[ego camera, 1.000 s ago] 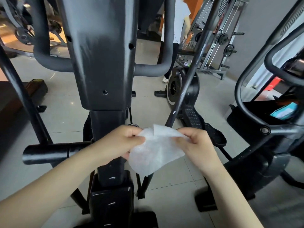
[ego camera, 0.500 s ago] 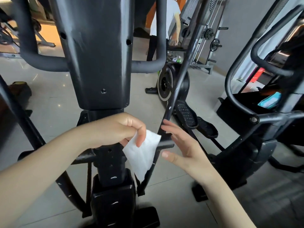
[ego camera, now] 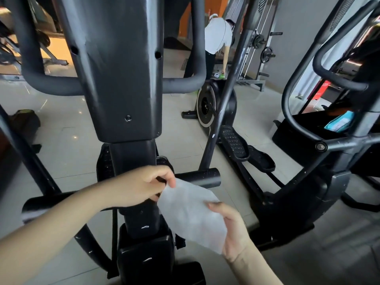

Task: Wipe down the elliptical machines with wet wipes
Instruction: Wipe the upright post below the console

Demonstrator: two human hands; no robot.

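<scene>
A black elliptical machine fills the middle of the view, its wide centre column (ego camera: 121,79) rising in front of me and a short crossbar (ego camera: 202,177) sticking out to the right. A white wet wipe (ego camera: 189,214) is spread out flat just right of the column's lower post. My left hand (ego camera: 141,188) pinches the wipe's top left corner. My right hand (ego camera: 232,229) lies under the wipe's right edge, palm up, fingers mostly hidden beneath the sheet.
A second elliptical (ego camera: 320,145) stands to the right, with a blue wipes pack (ego camera: 339,122) behind it. A person in a white shirt (ego camera: 218,38) bends over at the back near a weight rack (ego camera: 261,48). Grey tiled floor (ego camera: 65,145) surrounds the machines.
The wipe went from bunched between both hands, to hanging from my left hand alone, to spread flat. My right hand let go, then came back under the wipe's right edge.
</scene>
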